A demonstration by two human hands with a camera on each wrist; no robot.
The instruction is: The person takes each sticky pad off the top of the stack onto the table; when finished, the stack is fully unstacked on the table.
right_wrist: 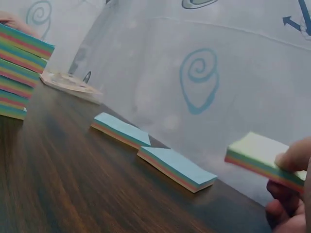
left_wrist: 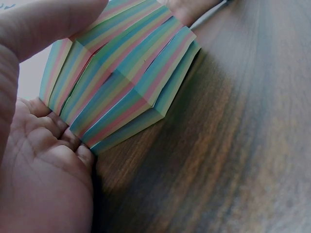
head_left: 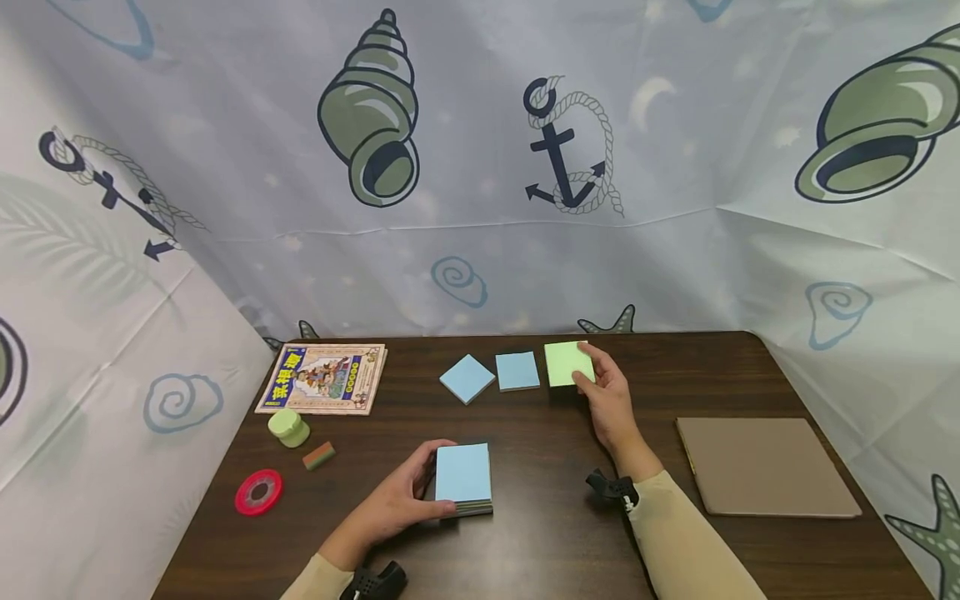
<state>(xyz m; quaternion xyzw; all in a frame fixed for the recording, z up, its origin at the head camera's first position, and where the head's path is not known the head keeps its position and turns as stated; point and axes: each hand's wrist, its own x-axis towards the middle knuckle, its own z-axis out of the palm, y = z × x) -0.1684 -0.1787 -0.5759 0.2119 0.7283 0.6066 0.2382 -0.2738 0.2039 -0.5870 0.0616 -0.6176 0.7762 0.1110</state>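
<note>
My left hand grips a tall stack of sticky note pads by its sides, thumb at the front. The stack's top is light blue, and the left wrist view shows rainbow-striped edges on its several layers. Near the table's back edge, my right hand pinches a sticky note pad with a pale green top. In the right wrist view this striped-edged pad is held above the table. To its left lie two blue-topped sticky note pads, one turned like a diamond, the other squarer.
A printed booklet lies at the back left of the dark wooden table. In front of it are a light green capped container, a small striped block and a red ring. A flat brown rectangular object lies at the right.
</note>
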